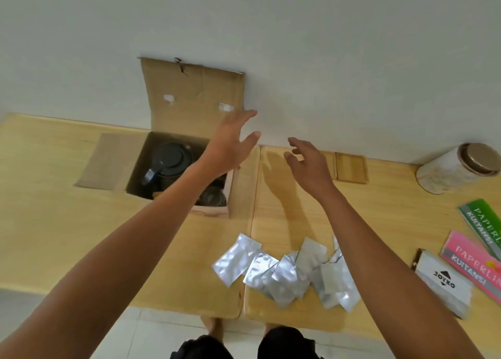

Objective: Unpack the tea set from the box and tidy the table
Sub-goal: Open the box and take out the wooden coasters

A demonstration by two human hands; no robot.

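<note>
The dark teapot (168, 166) sits down inside the open cardboard box (141, 168) at the far left of the wooden table (54, 196), lid up, its handle pointing toward the near left corner of the box; something dark and rounded (212, 196), perhaps a cup, lies in the box's near right corner, too dim to name. The left hand (230, 141) hovers above the box's right edge with fingers spread and nothing in it, so the teapot lies just to its left and below. The right hand (306, 163), also loose and empty, hangs over the bare tabletop to the right, farther from the box, near a small wooden tray (351, 167) by the wall. The left hand is judged the nearer one for reaching in. Nearer, silver foil sachets (284, 272) lie scattered, and to the right are receipt books (477, 250), a white packet (444, 282) and a white canister (458, 168).
</note>
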